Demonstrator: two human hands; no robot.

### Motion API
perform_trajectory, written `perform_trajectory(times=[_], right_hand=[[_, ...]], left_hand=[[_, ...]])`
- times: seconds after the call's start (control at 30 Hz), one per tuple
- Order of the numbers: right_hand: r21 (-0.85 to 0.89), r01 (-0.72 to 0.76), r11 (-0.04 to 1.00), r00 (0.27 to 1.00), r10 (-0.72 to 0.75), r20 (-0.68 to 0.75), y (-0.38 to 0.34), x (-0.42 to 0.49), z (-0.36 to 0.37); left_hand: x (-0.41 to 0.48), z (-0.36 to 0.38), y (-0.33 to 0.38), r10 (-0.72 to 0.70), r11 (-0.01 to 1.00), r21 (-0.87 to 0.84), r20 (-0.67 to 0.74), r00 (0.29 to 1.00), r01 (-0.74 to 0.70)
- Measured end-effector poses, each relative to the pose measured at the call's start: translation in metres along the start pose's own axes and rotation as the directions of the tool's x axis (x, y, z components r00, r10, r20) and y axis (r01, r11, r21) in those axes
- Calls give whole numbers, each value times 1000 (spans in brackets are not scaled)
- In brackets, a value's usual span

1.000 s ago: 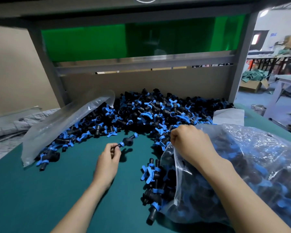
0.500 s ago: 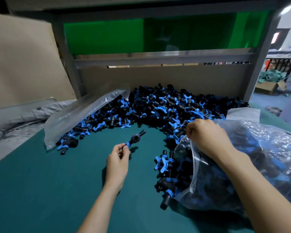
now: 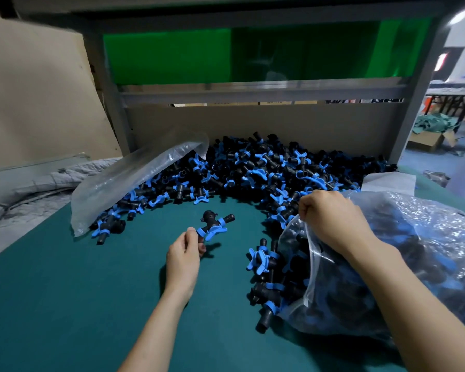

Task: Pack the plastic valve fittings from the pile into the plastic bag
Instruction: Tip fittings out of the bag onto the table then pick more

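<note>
our left hand (image 3: 184, 253) pinches one fitting (image 3: 212, 224) by its near end, long axis slanting away toward the pile (image 3: 266, 167), left of the bag (image 3: 427, 237), whose mouth our right hand (image 3: 330, 218) grips in a fist, so we judge it must go rightward.

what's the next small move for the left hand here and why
Probably carry the valve fitting rightward and drop it into the plastic bag. The left hand pinches one fitting by its end over the green mat, while the right hand grips the bag's rim, holding its mouth lifted toward the left hand. Other fittings show inside.
</note>
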State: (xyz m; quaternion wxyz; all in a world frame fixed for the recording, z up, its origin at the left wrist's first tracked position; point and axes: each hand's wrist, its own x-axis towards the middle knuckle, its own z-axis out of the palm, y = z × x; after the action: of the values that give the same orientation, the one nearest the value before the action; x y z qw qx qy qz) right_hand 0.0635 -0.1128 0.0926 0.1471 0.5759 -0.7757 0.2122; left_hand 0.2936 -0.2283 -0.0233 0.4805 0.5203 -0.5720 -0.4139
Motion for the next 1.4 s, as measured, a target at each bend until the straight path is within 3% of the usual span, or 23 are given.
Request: perform_trajectory(times=[0.33,0.93,1.13,1.3,1.4], right_hand=[[18,10,1000,1000,-10,1,2,0,0],[0,-12,1000,1000,12,25,1,0,1],[15,-2,1000,1000,2,14,0,-1,-1],[9,2,1000,1000,-2,25,-1,-1,-3],[20,0,1000,1000,0,25,-2,-1,-4]], left_hand=[[7,-4,-3,-22,968,-250,48,999,34],[8,-4,-6,-7,975,-222,56,998,20],[10,-6,-2,-77,913,-396,70,995,99],[10,-10,2,-147,775,-611,72,986,160],[12,-12,0,-174,734,-654,75,982,180]])
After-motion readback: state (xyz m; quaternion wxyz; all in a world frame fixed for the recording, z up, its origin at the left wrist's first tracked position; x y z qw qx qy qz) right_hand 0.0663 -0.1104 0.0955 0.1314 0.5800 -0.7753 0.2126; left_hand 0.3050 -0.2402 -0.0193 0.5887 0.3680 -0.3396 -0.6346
